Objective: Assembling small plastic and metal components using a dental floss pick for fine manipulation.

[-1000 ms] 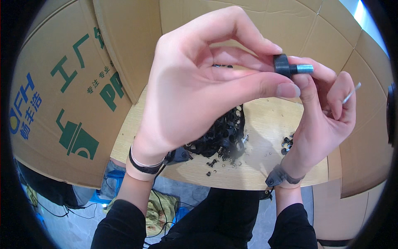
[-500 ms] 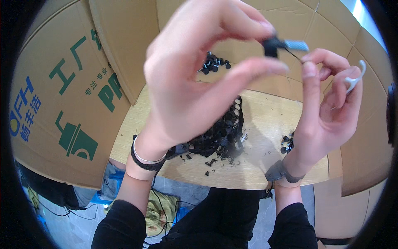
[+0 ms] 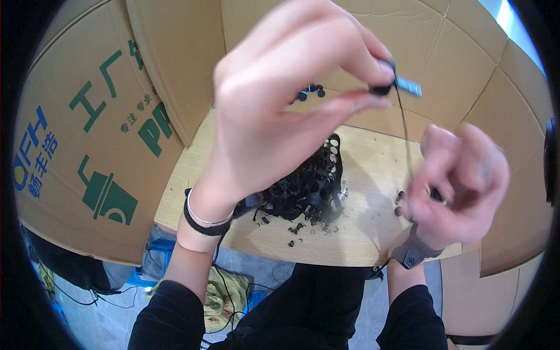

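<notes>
You are drawing your two hands apart: a second ago both were meeting at the black knob (image 3: 382, 90), and now only your left hand (image 3: 262, 116) is holding it. That hand is clamping the knob between thumb and fingers, high above the surface (image 3: 251, 240), with the metal threaded shank (image 3: 409, 87) pointing away to the right and now tilting further downward than it was.

Your right hand (image 3: 473, 189) is sitting lower and nearer to you than half a second ago, and its fingers are curling in a blur. A thin dark strand (image 3: 403, 116) is stretching from the knob down toward them, looking much longer than the short length showing earlier. You are probably pulling on its lower end, but the blur is hiding the fingertips, so I cannot tell whether they are pinching it.

For the work in hand, this is suggesting that the strand is coming away from the knob while its upper end is still seeming attached there. Meanwhile, the heap of black pieces (image 3: 303, 189) is lying on the surface below your left hand, well apart from the knob.
</notes>
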`<state>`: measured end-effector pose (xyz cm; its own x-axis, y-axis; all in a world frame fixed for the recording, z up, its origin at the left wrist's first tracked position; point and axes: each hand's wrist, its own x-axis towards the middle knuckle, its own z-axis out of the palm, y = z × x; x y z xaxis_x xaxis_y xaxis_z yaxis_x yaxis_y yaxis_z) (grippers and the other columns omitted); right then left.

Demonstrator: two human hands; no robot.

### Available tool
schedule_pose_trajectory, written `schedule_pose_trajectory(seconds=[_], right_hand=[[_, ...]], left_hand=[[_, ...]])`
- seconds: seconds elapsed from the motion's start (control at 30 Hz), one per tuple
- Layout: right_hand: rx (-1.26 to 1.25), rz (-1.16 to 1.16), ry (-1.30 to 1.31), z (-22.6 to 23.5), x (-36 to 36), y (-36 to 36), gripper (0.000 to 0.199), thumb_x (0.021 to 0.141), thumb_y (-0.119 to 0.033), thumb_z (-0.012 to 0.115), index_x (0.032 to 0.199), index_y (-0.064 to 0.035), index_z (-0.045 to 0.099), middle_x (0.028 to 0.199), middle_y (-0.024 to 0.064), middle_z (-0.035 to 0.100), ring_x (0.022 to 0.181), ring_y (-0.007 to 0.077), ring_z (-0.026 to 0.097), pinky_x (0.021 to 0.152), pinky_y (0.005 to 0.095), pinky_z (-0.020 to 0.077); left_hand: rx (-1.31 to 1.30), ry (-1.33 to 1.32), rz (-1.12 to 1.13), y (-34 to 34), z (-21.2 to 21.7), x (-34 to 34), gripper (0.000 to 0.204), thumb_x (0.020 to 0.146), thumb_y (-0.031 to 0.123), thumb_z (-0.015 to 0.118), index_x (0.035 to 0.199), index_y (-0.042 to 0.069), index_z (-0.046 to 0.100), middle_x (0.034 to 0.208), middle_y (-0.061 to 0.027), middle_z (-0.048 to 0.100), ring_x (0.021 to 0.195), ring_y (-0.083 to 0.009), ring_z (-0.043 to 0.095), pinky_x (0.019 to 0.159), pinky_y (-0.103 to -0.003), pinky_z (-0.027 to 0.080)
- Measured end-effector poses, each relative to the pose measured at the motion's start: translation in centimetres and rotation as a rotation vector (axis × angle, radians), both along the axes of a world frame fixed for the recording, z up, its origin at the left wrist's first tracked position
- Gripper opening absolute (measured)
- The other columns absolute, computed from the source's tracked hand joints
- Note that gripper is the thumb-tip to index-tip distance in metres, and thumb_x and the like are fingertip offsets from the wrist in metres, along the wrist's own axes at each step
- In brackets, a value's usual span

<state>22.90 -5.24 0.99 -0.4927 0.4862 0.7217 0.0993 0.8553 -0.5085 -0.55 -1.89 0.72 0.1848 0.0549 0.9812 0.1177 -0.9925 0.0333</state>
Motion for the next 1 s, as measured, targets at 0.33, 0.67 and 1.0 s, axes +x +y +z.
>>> schedule_pose_trajectory(seconds=[0.33, 0.67, 1.0], right_hand=[[0.178, -0.708, 0.363, 0.4, -5.4, -0.5, 0.037, 0.085, 0.001, 0.069, 0.063, -0.0074, 0.041, 0.090, 0.0178, 0.072, 0.077, 0.0118, 0.065, 0.068, 0.0220, 0.0483], [0.540, -0.581, 0.422, 0.6, -3.5, -0.1, 0.033, 0.085, 0.000, 0.065, 0.070, -0.0112, 0.038, 0.112, 0.0246, 0.066, 0.102, 0.0231, 0.061, 0.101, 0.0362, 0.0430], [0.494, -0.282, 0.356, 0.0, -5.0, 0.6, 0.036, 0.076, 0.001, 0.073, 0.079, -0.0107, 0.040, 0.109, 0.0254, 0.067, 0.102, 0.0311, 0.061, 0.097, 0.0416, 0.0438]], left_hand=[[0.001, -0.055, -0.081, -0.4, -0.3, 0.0, 0.037, 0.062, -0.012, 0.081, 0.092, -0.003, 0.061, 0.100, -0.0190, 0.064, 0.095, -0.0253, 0.067, 0.080, -0.032, 0.058], [0.086, -0.079, -0.073, 0.8, -0.4, 0.3, 0.041, 0.058, -0.015, 0.081, 0.093, -0.006, 0.063, 0.098, -0.0163, 0.065, 0.091, -0.0218, 0.066, 0.081, -0.031, 0.056], [-0.153, 0.040, 0.021, 0.2, -0.6, -0.6, 0.044, 0.061, -0.011, 0.082, 0.101, -0.010, 0.064, 0.096, -0.0146, 0.066, 0.089, -0.0199, 0.065, 0.081, -0.029, 0.054]])
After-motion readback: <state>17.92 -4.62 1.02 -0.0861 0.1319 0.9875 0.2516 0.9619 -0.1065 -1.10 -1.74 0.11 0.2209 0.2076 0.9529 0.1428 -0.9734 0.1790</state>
